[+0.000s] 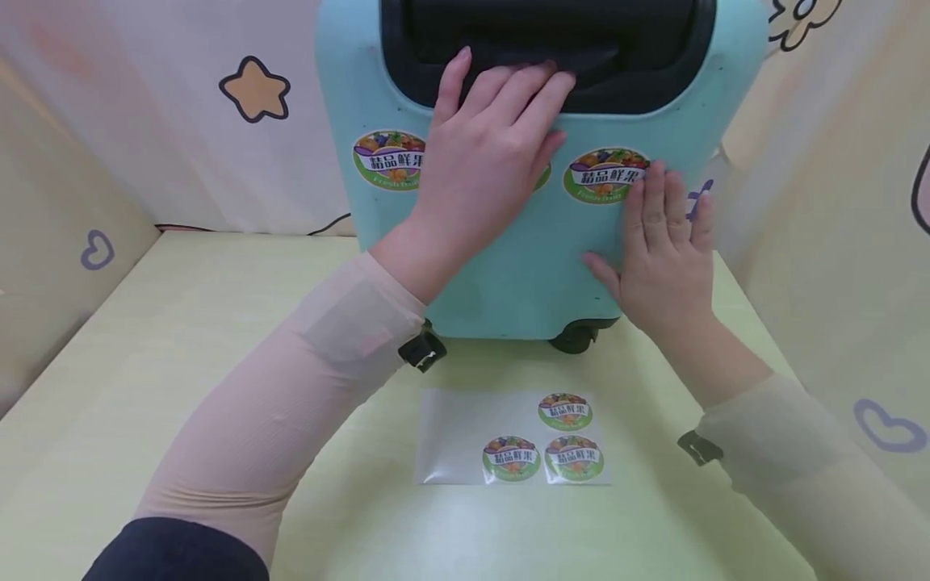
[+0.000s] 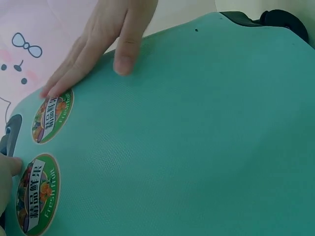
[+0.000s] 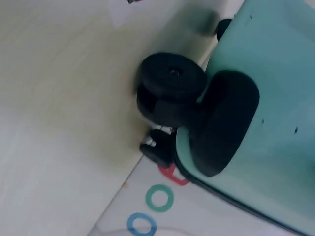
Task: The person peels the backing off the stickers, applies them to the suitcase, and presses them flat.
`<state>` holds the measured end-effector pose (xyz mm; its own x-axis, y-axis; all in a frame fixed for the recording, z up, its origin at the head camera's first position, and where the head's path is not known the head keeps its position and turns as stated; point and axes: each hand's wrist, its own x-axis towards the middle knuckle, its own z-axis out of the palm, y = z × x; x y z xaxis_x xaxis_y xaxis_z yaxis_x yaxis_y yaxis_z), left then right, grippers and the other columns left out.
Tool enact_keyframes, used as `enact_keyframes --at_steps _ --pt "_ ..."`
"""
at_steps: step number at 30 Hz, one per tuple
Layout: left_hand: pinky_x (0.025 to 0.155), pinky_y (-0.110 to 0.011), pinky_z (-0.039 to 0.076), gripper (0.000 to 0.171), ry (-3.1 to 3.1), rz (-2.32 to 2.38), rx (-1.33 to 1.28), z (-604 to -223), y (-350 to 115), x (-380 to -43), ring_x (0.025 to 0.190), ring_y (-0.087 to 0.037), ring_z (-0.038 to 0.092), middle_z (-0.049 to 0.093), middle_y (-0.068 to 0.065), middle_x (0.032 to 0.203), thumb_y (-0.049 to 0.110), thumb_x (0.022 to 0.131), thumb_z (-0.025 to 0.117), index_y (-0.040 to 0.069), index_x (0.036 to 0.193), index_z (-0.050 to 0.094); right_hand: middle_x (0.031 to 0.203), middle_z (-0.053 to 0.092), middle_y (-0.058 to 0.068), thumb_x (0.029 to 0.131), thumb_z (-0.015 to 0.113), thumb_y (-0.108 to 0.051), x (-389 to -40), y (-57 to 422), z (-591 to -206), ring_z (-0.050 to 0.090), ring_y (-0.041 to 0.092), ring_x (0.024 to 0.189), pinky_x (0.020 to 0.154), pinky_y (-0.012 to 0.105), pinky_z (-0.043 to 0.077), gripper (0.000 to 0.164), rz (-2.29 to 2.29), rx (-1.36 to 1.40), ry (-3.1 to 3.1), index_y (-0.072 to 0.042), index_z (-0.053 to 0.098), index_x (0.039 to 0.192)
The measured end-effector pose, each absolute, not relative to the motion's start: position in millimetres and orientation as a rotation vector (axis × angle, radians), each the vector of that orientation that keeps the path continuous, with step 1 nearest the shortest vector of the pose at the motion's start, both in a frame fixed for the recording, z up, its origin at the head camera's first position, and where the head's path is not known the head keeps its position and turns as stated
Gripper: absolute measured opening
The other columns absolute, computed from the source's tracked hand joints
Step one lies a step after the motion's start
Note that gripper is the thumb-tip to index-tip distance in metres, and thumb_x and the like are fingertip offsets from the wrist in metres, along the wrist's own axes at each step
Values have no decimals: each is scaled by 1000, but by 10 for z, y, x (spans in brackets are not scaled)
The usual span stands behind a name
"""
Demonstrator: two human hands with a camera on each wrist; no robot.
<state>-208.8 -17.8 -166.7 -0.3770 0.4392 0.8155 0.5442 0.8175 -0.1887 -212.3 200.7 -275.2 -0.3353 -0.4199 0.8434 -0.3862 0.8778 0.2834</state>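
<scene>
A turquoise suitcase (image 1: 508, 274) stands upright on the table, with oval fruit stickers across its front. My left hand (image 1: 490, 153) grips it at the black recessed panel (image 1: 654, 73), fingers bent over the recess and their tips hidden. That hand covers most of the middle sticker (image 1: 543, 177) and part of the left sticker (image 1: 388, 160). My right hand (image 1: 668, 250) lies on the front with straight fingers, its fingertips touching the right edge of the right sticker (image 1: 603, 175). In the left wrist view the same right hand (image 2: 106, 44) reaches over that sticker (image 2: 53, 115).
A sticker sheet (image 1: 454, 436) holding three fruit stickers lies on the pale table (image 1: 349, 524) before the suitcase. Black wheels (image 3: 172, 83) stick out under the suitcase. Patterned cloth walls (image 1: 145, 97) stand behind and at the sides.
</scene>
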Motion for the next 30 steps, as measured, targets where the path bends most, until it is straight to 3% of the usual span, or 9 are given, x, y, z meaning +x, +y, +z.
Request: enact_keyframes --at_steps 6,11,15,19,22,25,30 --pt "112 -39 7 40 -2030 -141 -714 -1671 -200 -2084 122 -19 45 55 -2 130 33 101 35 15 132 54 156 3 -7 96 35 -52 -2150 1805 -2717 7 12 141 111 45 10 68 -169 818 -1909 -14 18 150" --pt "112 -38 7 40 -2049 -144 -727 -1679 -201 -2082 123 -18 45 55 -1 131 33 100 38 15 132 54 155 10 -10 96 34 -54 -2148 1963 -2736 11 8 140 111 44 12 65 -147 777 -1885 -17 25 149" --pt "112 -38 7 40 -2051 -140 -738 -1691 -167 -2078 123 -17 44 55 -1 131 33 100 39 15 132 54 155 6 -11 95 32 -57 -2089 2177 -2794 9 9 140 110 45 13 69 -73 649 -1958 -21 13 151" --pt "112 -40 4 42 -2057 -121 -733 -1701 -143 -2075 128 -18 40 51 -2 135 34 101 35 14 135 51 156 0 0 93 23 -63 -1974 2357 -2816 2 17 142 111 48 8 79 25 506 -2167 -14 1 151" --pt "112 -41 1 44 -2054 -128 -755 -1755 -161 -2047 134 -20 31 44 -4 142 31 101 33 13 138 46 156 2 5 95 22 -61 -1914 2352 -2894 3 20 142 111 48 7 78 71 614 -2172 -8 5 150" --pt "112 -43 0 42 -2030 -184 -855 -1909 -215 -1954 137 -21 26 39 -7 144 25 100 39 10 138 46 155 10 6 98 29 -51 -1847 2252 -3035 15 24 140 109 50 18 70 78 833 -2065 -6 14 149" --pt "110 -48 14 41 -2041 -298 -1034 -2355 -388 -1720 133 -23 35 45 -11 140 16 93 57 6 132 52 146 30 22 101 27 -43 -1608 2149 -3247 31 35 133 97 57 35 64 141 1085 -2190 9 37 137"
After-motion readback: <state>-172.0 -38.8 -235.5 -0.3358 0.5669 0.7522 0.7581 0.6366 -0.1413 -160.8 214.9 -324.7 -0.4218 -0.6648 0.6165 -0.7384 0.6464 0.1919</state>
